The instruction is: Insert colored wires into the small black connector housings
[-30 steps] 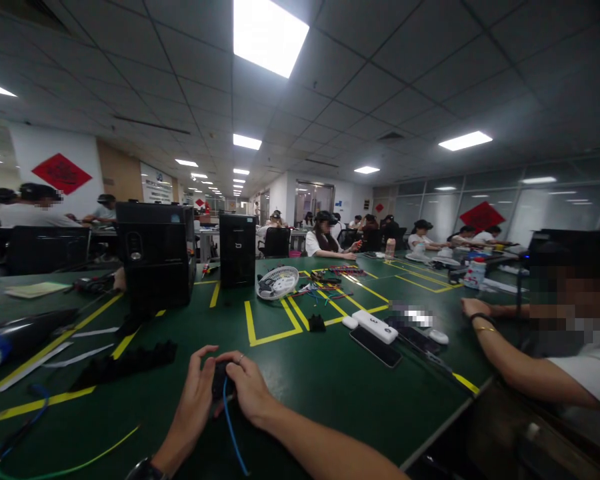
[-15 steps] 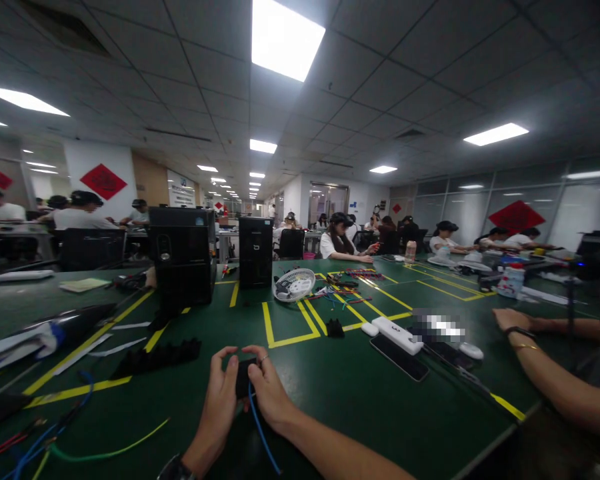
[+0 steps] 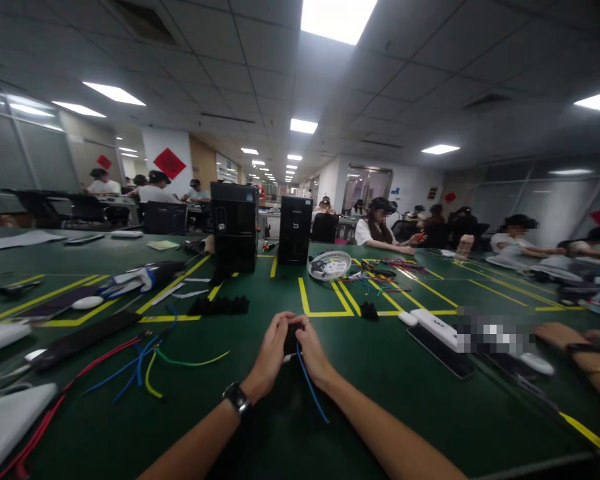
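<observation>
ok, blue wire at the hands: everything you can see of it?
The blue wire is a single thin strand, apparently plastic-coated. Its upper end disappears by the right hand, beside the black part held there; whether it is attached or only pinched is hidden. It runs toward the wearer in a gentle bend, slanting right, its lower end free of the hands. Whether that end touches the table can't be told; tip detail is too small.

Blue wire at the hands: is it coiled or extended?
Extended, where visible: the blue wire runs from the right hand to its lower end in one gentle curve, without loops.
</observation>
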Demonstrator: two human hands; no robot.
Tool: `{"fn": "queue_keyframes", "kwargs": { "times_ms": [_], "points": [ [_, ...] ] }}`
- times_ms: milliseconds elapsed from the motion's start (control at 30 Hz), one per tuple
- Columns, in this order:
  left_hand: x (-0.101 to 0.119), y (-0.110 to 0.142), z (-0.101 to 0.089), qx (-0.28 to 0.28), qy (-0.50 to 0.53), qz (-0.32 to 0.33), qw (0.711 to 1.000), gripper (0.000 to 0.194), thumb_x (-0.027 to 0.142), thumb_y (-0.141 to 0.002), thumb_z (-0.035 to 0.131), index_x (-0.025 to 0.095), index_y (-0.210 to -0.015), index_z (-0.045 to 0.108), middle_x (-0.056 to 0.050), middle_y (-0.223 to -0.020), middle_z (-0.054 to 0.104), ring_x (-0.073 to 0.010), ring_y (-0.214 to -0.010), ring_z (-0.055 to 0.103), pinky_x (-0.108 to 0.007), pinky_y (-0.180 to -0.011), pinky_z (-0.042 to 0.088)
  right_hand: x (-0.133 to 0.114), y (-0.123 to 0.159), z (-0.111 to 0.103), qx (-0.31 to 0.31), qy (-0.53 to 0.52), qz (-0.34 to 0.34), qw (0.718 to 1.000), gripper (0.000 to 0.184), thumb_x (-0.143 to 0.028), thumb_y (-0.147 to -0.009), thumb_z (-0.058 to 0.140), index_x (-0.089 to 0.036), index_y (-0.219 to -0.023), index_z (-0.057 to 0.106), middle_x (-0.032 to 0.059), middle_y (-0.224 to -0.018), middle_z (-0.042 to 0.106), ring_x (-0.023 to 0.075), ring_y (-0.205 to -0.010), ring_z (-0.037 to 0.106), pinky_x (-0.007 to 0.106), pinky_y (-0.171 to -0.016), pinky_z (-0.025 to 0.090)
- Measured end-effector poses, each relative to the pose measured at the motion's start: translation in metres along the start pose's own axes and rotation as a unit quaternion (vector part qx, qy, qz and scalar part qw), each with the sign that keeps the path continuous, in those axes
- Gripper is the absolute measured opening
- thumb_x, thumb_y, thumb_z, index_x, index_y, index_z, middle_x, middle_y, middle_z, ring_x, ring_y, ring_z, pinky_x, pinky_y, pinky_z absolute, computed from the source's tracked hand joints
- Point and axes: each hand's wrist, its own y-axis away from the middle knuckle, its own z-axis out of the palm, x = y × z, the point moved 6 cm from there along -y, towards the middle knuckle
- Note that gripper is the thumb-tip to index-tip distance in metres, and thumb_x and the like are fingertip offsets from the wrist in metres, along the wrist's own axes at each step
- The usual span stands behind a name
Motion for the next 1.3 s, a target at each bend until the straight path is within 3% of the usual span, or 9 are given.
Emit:
{"fn": "queue_keyframes", "kwargs": {
  "times_ms": [133,267,433,533,633,800,933,1133,1300],
  "points": [
    [0.014,0.001,0.002,0.005,-0.067,0.094,0.993,0.032,0.046,-0.09,0.041,0.021,-0.102,0.055,-0.004,-0.099,0.059,-0.0187,-0.094,0.055,-0.029,-0.085,0.042,0.0,-0.001,0.0,-0.014,-0.021,-0.016,1.0,0.02,-0.025,-0.081,0.039,-0.02,-0.097,0.05,0.0024,-0.096,0.054,0.0182,-0.094,0.05,0.03,-0.083,0.04],
    [0.021,0.003,-0.001,0.018,-0.1,0.133,0.986,0.029,0.043,-0.091,0.038,0.021,-0.101,0.054,-0.004,-0.095,0.057,-0.0188,-0.093,0.054,-0.03,-0.086,0.04,-0.001,0.0,0.001,-0.034,-0.014,-0.025,0.999,0.021,-0.029,-0.083,0.039,-0.021,-0.1,0.05,0.0025,-0.099,0.055,0.0185,-0.095,0.051,0.031,-0.085,0.04],
    [0.02,-0.004,-0.007,0.027,-0.047,0.103,0.993,0.031,0.044,-0.089,0.043,0.022,-0.111,0.048,-0.005,-0.102,0.058,-0.019,-0.094,0.057,-0.031,-0.085,0.042,-0.003,-0.003,0.003,-0.039,-0.022,-0.015,0.999,0.032,-0.038,-0.088,0.044,-0.023,-0.116,0.045,0.0042,-0.112,0.054,0.0187,-0.105,0.051,0.033,-0.093,0.038],
    [0.015,-0.013,-0.012,0.022,0.028,0.061,0.998,0.036,0.046,-0.088,0.045,0.023,-0.116,0.041,-0.005,-0.097,0.06,-0.018,-0.084,0.06,-0.031,-0.077,0.046,0.001,-0.005,0.003,-0.041,-0.043,0.01,0.998,0.04,-0.041,-0.088,0.047,-0.025,-0.123,0.038,0.0063,-0.119,0.053,0.019,-0.107,0.052,0.034,-0.089,0.042],
    [0.01,-0.021,-0.021,0.046,0.07,0.046,0.995,0.036,0.045,-0.086,0.05,0.022,-0.112,0.042,-0.004,-0.09,0.06,-0.0158,-0.078,0.06,-0.028,-0.073,0.047,0.0,-0.007,0.001,-0.05,0.057,0.01,0.997,0.033,-0.04,-0.085,0.052,-0.022,-0.112,0.047,0.0073,-0.112,0.056,0.019,-0.101,0.054,0.031,-0.082,0.044],
    [-0.002,-0.026,-0.032,0.081,0.034,0.024,0.996,0.038,0.052,-0.084,0.051,0.018,-0.099,0.057,-0.003,-0.085,0.056,-0.0126,-0.075,0.054,-0.021,-0.065,0.043,-0.007,-0.006,-0.005,-0.075,0.242,-0.005,0.967,0.018,-0.035,-0.086,0.051,-0.018,-0.093,0.055,0.0026,-0.086,0.061,0.0146,-0.075,0.057,0.025,-0.066,0.041],
    [-0.014,-0.028,-0.034,0.086,0.044,-0.001,0.995,0.05,0.062,-0.084,0.042,0.017,-0.095,0.059,-0.001,-0.073,0.051,-0.012,-0.065,0.05,-0.022,-0.057,0.039,-0.01,-0.001,0.002,-0.124,0.34,-0.042,0.931,0.026,-0.03,-0.092,0.04,-0.019,-0.085,0.061,0.0,-0.071,0.06,0.0131,-0.064,0.055,0.024,-0.062,0.037],
    [-0.016,-0.026,-0.038,0.124,-0.035,0.012,0.992,0.04,0.055,-0.083,0.051,0.017,-0.094,0.058,-0.001,-0.078,0.054,-0.0119,-0.069,0.05,-0.022,-0.063,0.038,-0.019,-0.005,-0.003,-0.116,0.412,-0.074,0.901,0.027,-0.026,-0.093,0.04,-0.019,-0.082,0.065,0.0033,-0.079,0.067,0.0164,-0.074,0.061,0.025,-0.068,0.037],
    [-0.012,-0.026,-0.031,0.129,0.022,-0.002,0.991,0.041,0.056,-0.085,0.046,0.018,-0.098,0.054,-0.001,-0.08,0.052,-0.0111,-0.069,0.049,-0.022,-0.062,0.039,-0.026,-0.003,-0.005,-0.09,0.451,-0.096,0.883,0.031,-0.028,-0.095,0.035,-0.019,-0.086,0.063,0.0053,-0.08,0.068,0.0178,-0.074,0.062,0.026,-0.069,0.038]
  ]
}}
